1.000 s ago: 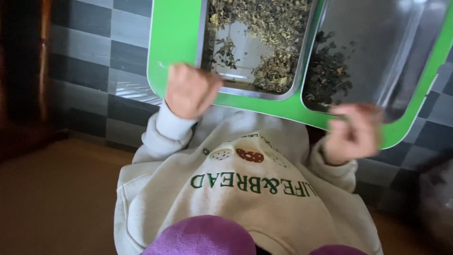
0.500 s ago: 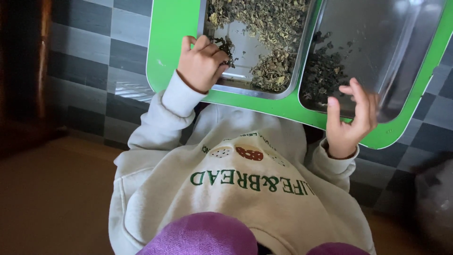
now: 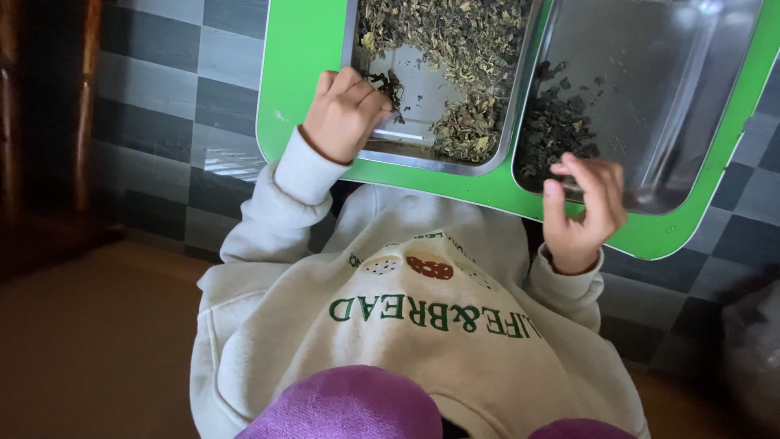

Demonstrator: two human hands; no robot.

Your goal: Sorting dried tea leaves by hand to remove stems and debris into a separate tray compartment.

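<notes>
My left hand [image 3: 343,114] reaches into the left metal tray [image 3: 418,102] and pinches a small clump of dried leaves [image 3: 388,81]. That tray holds a spread of greenish dried leaves [image 3: 455,36]. My right hand [image 3: 587,213] hovers over the near edge of the right metal tray [image 3: 682,89], its fingers curled and apart with nothing seen in them. It is just next to a pile of darker dried leaves [image 3: 556,126]. Both trays sit side by side on a bright green tabletop [image 3: 301,57].
My cream sweatshirt [image 3: 422,325] and purple-clad knees [image 3: 349,406] fill the lower view. Grey checkered floor tiles [image 3: 162,73] lie around the table. A dark wooden post [image 3: 85,97] stands at the left, and a brown floor area [image 3: 89,341] lies below it.
My left hand rose from a fist at the table edge into the left tray and closed on leaves. My right hand moved up to the right tray's edge and uncurled.
</notes>
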